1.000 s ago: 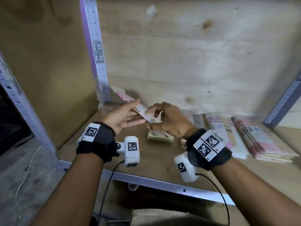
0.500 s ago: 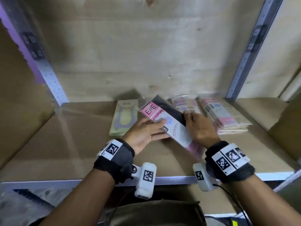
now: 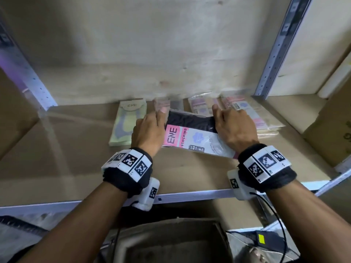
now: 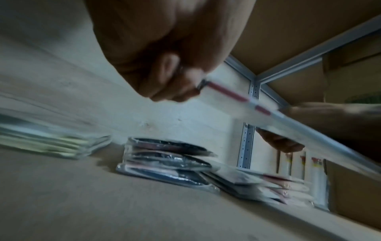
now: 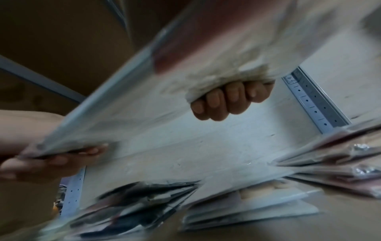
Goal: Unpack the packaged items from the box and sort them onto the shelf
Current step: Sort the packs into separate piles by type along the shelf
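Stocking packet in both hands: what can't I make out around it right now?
- Black stack in the head view: the stocking packet and the hands cover most of it.
- Small print on the packet: too small in the head view, motion-blurred in both wrist views.
- Box contents: cut off by the head view's bottom edge.
- Left hand fingertips: under the packet.

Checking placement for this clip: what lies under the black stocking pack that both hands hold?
Under the black stocking pack, held off the shelf, the left wrist view shows a stack of dark packs. The head view hides it.
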